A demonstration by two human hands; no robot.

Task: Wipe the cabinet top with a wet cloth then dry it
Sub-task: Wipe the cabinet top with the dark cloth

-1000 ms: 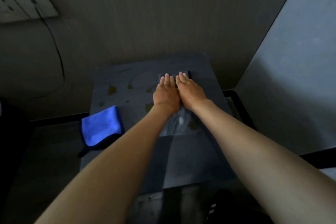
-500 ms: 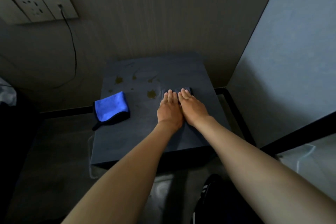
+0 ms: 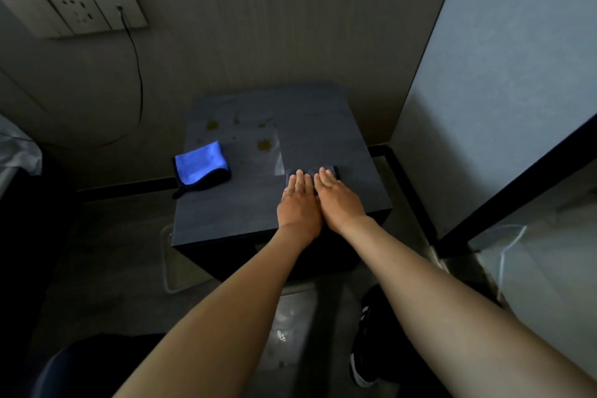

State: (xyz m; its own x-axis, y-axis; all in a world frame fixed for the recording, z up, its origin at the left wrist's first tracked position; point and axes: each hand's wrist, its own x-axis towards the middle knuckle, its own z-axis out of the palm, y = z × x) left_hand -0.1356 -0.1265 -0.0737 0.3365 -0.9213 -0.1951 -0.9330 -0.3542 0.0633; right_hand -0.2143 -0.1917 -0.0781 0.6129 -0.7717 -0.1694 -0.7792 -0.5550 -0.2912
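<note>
Both hands flat, fingers straight and together, side by side: left hand [image 3: 298,203] and right hand [image 3: 339,200] press down on a dark folded cloth [image 3: 311,172], only its far edge showing past the fingertips. Two palms likely there to spread pressure and keep the cloth flat through the stroke.

Largest first: wall at 12 o'clock, pale panel at 2 o'clock. Cabinet top [image 3: 226,213] is dark, roughly square, dead centre. Hands sit on it near its 4 o'clock edge.

A cleaner rectangular swath [image 3: 319,139] runs from the cloth toward 12; looks like the wiped lane. Yellowish stains [image 3: 264,145] remain left of it, toward 10–11 o'clock, so I'd judge the wet pass is partway done.

Blue microfibre cloth [image 3: 201,162], folded, black trim, rests at the 9 o'clock edge, well apart from the hands. Probably parked there as the dry one, clear of the wet lane.

Wall socket plate [image 3: 77,11] at 10 o'clock with a black cable [image 3: 139,81] hanging from it. Black shoe [image 3: 366,336] on the floor at 5 o'clock.

No legible writing or brand anywhere.
</note>
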